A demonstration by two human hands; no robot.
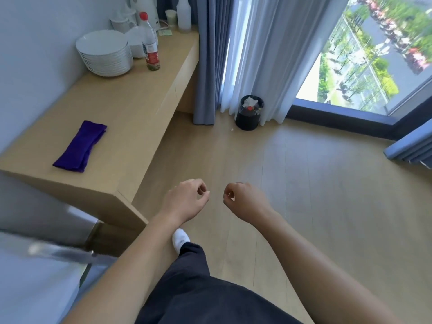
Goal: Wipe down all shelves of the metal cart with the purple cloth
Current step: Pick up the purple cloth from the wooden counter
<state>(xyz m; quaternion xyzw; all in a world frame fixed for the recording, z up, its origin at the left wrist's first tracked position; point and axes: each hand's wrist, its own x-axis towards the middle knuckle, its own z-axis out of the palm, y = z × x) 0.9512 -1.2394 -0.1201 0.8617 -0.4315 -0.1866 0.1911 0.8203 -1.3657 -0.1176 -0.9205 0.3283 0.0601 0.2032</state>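
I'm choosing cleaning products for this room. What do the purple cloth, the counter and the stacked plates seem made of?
The purple cloth looks like soft fabric, perhaps microfibre: it lies folded, limp and matte. The counter seems light wood or wood-look laminate, matte, with even tan colour and square edges. The stacked plates are probably white glazed ceramic, smooth with a soft sheen.
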